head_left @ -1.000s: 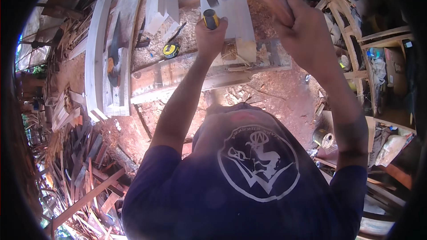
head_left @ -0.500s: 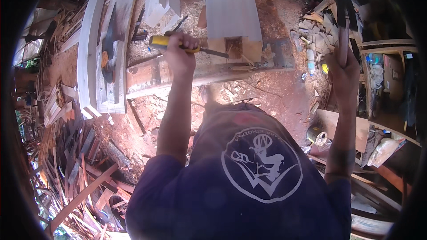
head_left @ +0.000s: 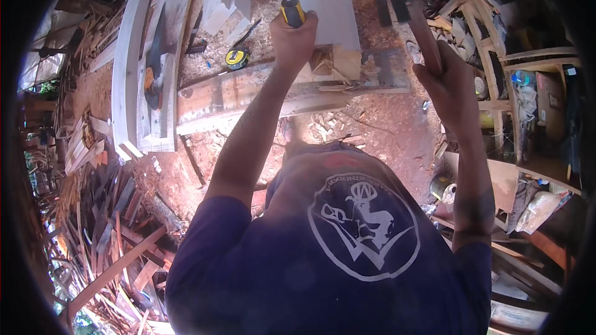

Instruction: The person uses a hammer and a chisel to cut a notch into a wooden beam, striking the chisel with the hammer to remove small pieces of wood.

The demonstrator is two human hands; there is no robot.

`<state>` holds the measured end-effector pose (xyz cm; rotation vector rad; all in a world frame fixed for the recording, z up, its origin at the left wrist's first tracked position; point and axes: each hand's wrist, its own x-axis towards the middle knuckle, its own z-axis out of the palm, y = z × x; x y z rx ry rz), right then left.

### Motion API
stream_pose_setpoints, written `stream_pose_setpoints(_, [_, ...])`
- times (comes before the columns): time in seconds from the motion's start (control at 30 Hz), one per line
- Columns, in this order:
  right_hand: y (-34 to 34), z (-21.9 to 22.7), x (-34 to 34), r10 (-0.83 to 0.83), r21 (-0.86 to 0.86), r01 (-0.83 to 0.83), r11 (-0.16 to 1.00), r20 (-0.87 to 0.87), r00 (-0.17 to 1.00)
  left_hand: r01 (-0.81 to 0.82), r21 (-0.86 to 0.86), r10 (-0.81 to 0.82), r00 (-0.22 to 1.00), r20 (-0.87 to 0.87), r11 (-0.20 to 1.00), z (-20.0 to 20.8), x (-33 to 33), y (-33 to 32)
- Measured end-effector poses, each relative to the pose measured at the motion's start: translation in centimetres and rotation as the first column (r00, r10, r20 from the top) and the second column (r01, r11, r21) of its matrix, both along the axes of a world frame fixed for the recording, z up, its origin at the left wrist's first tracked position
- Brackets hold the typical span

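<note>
My left hand (head_left: pixel 295 42) is closed around the yellow-and-black handle of a chisel (head_left: pixel 292 12), held upright over the end of a pale board (head_left: pixel 320 0). The hand hides the chisel's blade, so I cannot tell whether it touches the wood. Beside the hand, the board end has a squared cut-out (head_left: pixel 321 61) with splinters around it. My right hand (head_left: pixel 453 90) grips the wooden handle of a hammer (head_left: pixel 425 40), raised to the right of the board; its dark head is blurred. The board end rests across a reddish timber (head_left: pixel 248 92).
A yellow tape measure (head_left: pixel 236 58) lies left of my left hand. Long planks (head_left: pixel 127 68) stand further left, with a dark tapering tool (head_left: pixel 152 80) on them. Scrap wood (head_left: pixel 118 242) is heaped at lower left. A wooden frame (head_left: pixel 515 111) and a tin (head_left: pixel 442 189) are on the right.
My left hand has moved right, bringing the chisel from lying slanted to upright over the board end. My right hand has swung the hammer leftward. The tape measure now shows uncovered.
</note>
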<state>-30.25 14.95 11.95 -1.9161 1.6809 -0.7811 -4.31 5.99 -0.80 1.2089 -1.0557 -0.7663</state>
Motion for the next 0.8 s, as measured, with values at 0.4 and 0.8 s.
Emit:
stream_pose_setpoints(0.4, [-2.5, -0.1, 4.6, 0.204, -0.176, -0.289, 0.941, -0.385, 0.9, 0.149, -0.197, -0.116, 0.978, 0.173, 0.969, -1.3, -0.4, -0.3])
stream_pose_setpoints(0.8, [-1.4, -0.4, -0.3, -0.073, 0.194, 0.041, 0.98, 0.16, 0.984, -0.028, 0.185, 0.178, 0.46, -0.87, 0.982, -9.5, 8.8, 7.2])
